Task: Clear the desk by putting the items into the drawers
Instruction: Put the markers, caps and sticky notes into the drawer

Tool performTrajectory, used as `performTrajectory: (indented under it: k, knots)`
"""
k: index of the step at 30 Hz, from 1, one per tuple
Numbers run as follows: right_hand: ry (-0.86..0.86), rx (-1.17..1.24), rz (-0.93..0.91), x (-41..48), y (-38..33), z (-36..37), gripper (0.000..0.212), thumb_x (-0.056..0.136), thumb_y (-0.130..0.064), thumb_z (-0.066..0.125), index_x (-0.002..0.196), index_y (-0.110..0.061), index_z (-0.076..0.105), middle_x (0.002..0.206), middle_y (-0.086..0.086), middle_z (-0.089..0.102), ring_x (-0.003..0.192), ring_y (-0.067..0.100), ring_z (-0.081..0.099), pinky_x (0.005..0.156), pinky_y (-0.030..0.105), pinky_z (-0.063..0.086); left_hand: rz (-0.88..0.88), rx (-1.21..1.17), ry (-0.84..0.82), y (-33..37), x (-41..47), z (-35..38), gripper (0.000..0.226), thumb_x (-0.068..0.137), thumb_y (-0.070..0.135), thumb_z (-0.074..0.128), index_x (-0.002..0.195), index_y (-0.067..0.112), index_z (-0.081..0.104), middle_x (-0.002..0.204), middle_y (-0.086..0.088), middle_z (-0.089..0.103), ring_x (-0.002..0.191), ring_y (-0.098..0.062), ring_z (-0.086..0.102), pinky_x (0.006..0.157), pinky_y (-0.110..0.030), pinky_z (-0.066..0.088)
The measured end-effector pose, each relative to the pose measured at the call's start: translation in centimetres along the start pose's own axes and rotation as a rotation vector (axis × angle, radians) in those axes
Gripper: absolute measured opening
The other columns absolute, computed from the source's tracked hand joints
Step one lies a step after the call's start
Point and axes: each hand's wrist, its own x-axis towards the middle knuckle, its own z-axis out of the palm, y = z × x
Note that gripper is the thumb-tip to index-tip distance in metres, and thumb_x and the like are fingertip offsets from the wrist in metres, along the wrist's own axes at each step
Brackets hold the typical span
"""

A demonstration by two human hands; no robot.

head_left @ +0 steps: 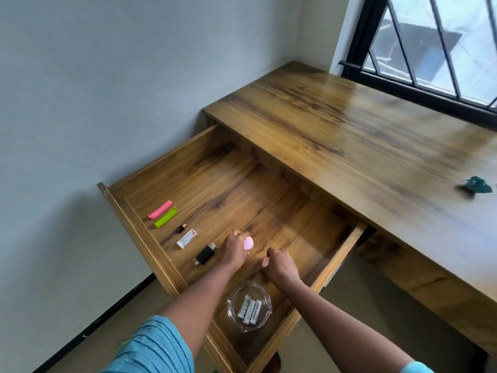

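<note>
Drawer (139,238): we had it pulled wide open at the desk's left end, its wooden floor mostly bare toward the back and right.
Clips (162,213): at far left a pink clip and a green one lay side by side near the left wall, touching or nearly so.
Small row: next came a tiny black-and-orange piece (181,228), a white eraser-like block (186,238), then a black plug adapter (205,255), each apart from its neighbour and running toward us.
Left hand (236,250): we held it inside the drawer just right of the adapter, fingers curled tight on a small pink oval object (248,243) poking out beside the thumb.
Right hand (279,265): fist-like and low over the drawer floor, fingers closed on a second pink piece (265,261); how much of it was hidden we could not tell.
Glass ashtray (248,308): it sat at the drawer's near end, between our forearms, holding three white batteries (250,310).
Doing it well: we judged it best to lower each pink piece flat onto bare wood, clear of the adapter, then release gently so neither rolled.
Watch: our right wrist hung close above the ashtray rim; lifting straight up would avoid knocking it.
Desk (336,125): almost cleared.
Teal object (475,184): it lay blurred at the far right, waiting.
</note>
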Motion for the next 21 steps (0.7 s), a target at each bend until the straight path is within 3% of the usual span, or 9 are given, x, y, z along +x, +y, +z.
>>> performTrajectory:
  k: [12, 16, 21]
  knots:
    - [0.058, 0.059, 0.077, -0.7, 0.6, 0.8, 0.043, 0.09, -0.017, 0.058, 0.132, -0.015, 0.048, 0.13, 0.012, 0.048, 0.114, 0.026, 0.053, 0.09, 0.036, 0.052, 0.067, 0.042, -0.099, -1.0, 0.0, -0.1, 0.059, 0.089, 0.012, 0.061, 0.143, 0.018, 0.038, 0.142, -0.008, 0.044, 0.124, -0.021, 0.049, 0.096, -0.026, 0.044]
    - [0.051, 0.071, 0.091, -1.1, 0.5, 0.5, 0.052, 0.088, -0.021, 0.062, 0.137, -0.017, 0.043, 0.134, 0.012, 0.045, 0.119, 0.028, 0.05, 0.094, 0.039, 0.051, 0.052, 0.032, -0.12, -0.6, -0.4, -0.5, 0.069, 0.088, 0.021, 0.064, 0.147, 0.021, 0.029, 0.146, -0.011, 0.038, 0.131, -0.024, 0.042, 0.102, -0.033, 0.042]
    - [0.233, 0.128, 0.078, -1.9, 0.6, -2.2, 0.06, 0.085, -0.031, 0.067, 0.138, -0.018, 0.043, 0.138, 0.01, 0.044, 0.121, 0.026, 0.049, 0.092, 0.035, 0.051, 0.116, -0.003, 0.015, 1.4, -0.2, -2.4, 0.055, 0.092, 0.033, 0.056, 0.141, 0.015, 0.04, 0.145, -0.009, 0.04, 0.124, -0.021, 0.048, 0.088, -0.023, 0.044]
